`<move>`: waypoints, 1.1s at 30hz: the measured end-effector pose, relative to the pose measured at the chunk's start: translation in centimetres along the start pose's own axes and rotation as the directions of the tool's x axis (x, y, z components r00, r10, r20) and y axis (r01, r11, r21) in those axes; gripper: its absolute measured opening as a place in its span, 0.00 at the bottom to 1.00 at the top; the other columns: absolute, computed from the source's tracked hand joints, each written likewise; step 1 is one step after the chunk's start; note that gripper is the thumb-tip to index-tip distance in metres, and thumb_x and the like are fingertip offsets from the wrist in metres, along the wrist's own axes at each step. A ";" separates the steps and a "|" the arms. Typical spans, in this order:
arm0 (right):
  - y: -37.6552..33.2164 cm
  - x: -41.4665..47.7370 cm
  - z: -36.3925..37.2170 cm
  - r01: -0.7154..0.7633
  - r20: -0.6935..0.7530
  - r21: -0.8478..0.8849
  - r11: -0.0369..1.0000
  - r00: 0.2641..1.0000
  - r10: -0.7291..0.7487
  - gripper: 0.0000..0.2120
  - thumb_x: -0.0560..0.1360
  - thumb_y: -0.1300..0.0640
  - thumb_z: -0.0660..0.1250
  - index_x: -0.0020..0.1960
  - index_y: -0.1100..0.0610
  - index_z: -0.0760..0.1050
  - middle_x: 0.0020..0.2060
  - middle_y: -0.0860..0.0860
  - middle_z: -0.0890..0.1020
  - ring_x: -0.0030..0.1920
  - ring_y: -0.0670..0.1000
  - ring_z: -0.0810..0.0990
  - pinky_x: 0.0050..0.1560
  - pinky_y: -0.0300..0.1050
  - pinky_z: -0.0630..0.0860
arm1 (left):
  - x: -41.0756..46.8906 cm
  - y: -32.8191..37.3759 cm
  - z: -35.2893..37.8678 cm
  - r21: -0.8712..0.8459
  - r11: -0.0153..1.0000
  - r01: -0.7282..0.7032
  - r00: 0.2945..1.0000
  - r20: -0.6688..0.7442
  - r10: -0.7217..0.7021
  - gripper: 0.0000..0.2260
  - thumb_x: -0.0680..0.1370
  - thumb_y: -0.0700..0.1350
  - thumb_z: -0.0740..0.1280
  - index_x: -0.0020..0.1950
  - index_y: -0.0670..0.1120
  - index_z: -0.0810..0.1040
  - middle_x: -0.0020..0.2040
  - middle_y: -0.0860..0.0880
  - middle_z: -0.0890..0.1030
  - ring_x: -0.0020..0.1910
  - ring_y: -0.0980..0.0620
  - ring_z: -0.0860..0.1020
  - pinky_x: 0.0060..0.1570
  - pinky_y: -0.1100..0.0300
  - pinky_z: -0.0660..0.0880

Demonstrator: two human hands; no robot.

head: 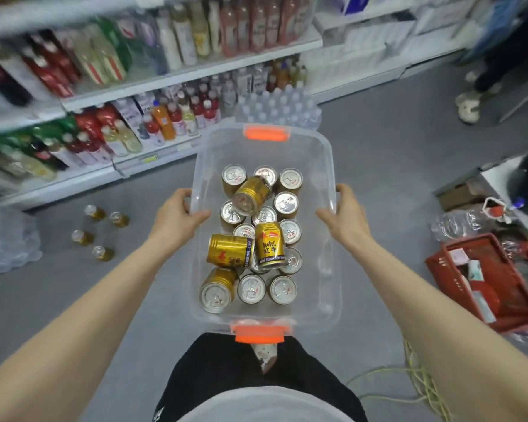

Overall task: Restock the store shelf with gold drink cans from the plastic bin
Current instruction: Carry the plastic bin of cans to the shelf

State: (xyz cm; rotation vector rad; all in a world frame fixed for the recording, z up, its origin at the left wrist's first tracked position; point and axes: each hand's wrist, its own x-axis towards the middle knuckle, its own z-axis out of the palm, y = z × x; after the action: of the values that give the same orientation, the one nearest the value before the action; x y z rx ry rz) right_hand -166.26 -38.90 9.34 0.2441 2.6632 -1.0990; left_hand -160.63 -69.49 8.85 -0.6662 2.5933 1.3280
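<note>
Nearest in, the person stood in black shorts (226, 370) over the grey floor (378, 166), both bare arms stretched forward. The clear plastic bin (333, 300) hung dead centre in front of them, an orange latch (259, 334) at its near end and another orange clip (266, 133) at the far end. The left hand (177, 213) was clamped on the bin's left rim at nine o'clock, thumb hooked over the edge; the right hand (345, 213) was clamped on the right rim at three o'clock, fingers curled over the lip. Inside, the gold drink cans (282, 289) stood mostly upright with silver tops showing, and a few lay toppled on top of them, one labelled can (269, 245) near the middle and one tipped can (252, 194) toward twelve o'clock. Out at eight o'clock, four loose gold cans (95, 212) stood on the floor, near a shrink-wrapped bottle pack (6, 239) at the left edge. At four o'clock a red basket (500, 287) sat on the floor with clutter in it, and a green cord (421, 388) trailed at five o'clock. Further off, from ten to twelve o'clock, the store shelf (171, 76) ran along, blurred, crowded with coloured bottles, with a pack of clear water bottles (278, 108) just beyond the bin. At two o'clock, someone's pale shoe (468, 106) showed.
</note>
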 end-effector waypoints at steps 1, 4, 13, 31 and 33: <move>-0.9 2.6 -0.1 -0.011 -0.001 0.005 1.000 1.000 0.011 0.24 0.73 0.56 0.67 0.67 0.55 0.65 0.49 0.50 0.78 0.50 0.55 0.76 0.46 0.45 0.70 | 2.9 1.1 -0.1 0.015 1.000 -0.009 1.000 0.006 0.009 0.23 0.74 0.49 0.72 0.66 0.47 0.70 0.45 0.50 0.77 0.44 0.48 0.78 0.47 0.45 0.79; -3.1 10.4 -0.3 -0.055 -0.017 0.033 0.998 0.998 0.056 0.24 0.73 0.56 0.68 0.67 0.54 0.65 0.45 0.50 0.77 0.51 0.57 0.77 0.45 0.45 0.70 | 11.7 4.5 -0.2 0.038 0.999 -0.038 0.999 0.039 0.037 0.23 0.74 0.49 0.72 0.67 0.46 0.70 0.41 0.54 0.74 0.42 0.49 0.77 0.47 0.46 0.79; -7.1 32.2 -1.8 -0.184 -0.041 0.071 0.980 0.982 0.187 0.23 0.74 0.54 0.67 0.67 0.51 0.64 0.42 0.49 0.78 0.50 0.56 0.77 0.46 0.50 0.74 | 36.4 14.6 1.8 0.154 0.978 -0.138 0.983 0.140 0.117 0.26 0.73 0.51 0.72 0.67 0.44 0.70 0.53 0.41 0.79 0.47 0.41 0.79 0.46 0.45 0.79; -8.5 60.2 3.1 -0.547 -0.090 0.173 0.819 0.819 0.566 0.25 0.77 0.61 0.62 0.70 0.59 0.57 0.48 0.56 0.75 0.47 0.61 0.75 0.43 0.47 0.67 | 74.3 24.9 13.0 0.308 0.881 -0.359 0.873 0.443 0.201 0.22 0.76 0.42 0.69 0.69 0.44 0.69 0.52 0.42 0.78 0.53 0.41 0.77 0.51 0.54 0.71; -8.5 61.1 4.5 -0.586 -0.088 0.202 0.785 0.787 0.610 0.27 0.77 0.61 0.62 0.72 0.59 0.55 0.50 0.59 0.76 0.51 0.63 0.76 0.45 0.48 0.70 | 77.3 25.1 14.4 0.329 0.860 -0.390 0.853 0.481 0.203 0.24 0.76 0.42 0.69 0.71 0.45 0.68 0.54 0.40 0.78 0.54 0.40 0.77 0.54 0.50 0.73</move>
State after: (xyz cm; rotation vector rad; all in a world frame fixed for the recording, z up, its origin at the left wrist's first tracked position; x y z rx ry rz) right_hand -225.97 -44.43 -5.82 1.1628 2.3176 -1.0971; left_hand -241.64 -69.70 -6.74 0.1143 2.5310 0.8024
